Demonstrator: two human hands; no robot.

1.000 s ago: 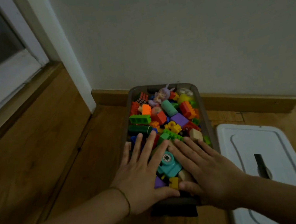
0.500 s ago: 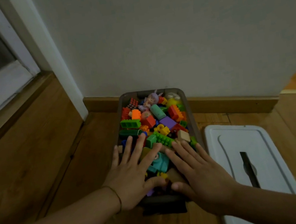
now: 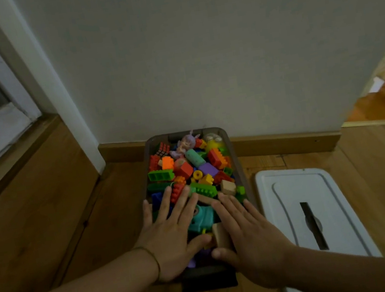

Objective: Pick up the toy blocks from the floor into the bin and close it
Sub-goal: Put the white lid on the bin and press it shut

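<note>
Bin (image 3: 207, 279) on wooden floor (image 3: 95, 237), far end against the baseboard, open. Toy blocks (image 3: 190, 169) heaped inside, above the rim in places. All blocks in view lie in the bin. White lid (image 3: 334, 201) lies flat on the floor just right of the bin, not yet fitted.

Left hand (image 3: 173, 237): palm down, fingers straight and spread, pressing on the near end of the pile; grasps nothing. Right hand (image 3: 250, 245): likewise flat, fingers extended, thumb at the near rim; grasps nothing. A teal toy (image 3: 204, 217) and a wooden block (image 3: 221, 236) show between the two hands.

Judged step: levelling the pile so the lid can seat.

Risks from here:
- Pile too high. Lid would rock on the tallest pieces and fail to latch, most likely at the far end, where a doll figure (image 3: 187, 144) stands proud.
- Pressing at the near end only may push blocks up and over the side walls.
- Pieces may spring up once the palms lift.
- A block caught on the rim would hold one lid edge open.
</note>
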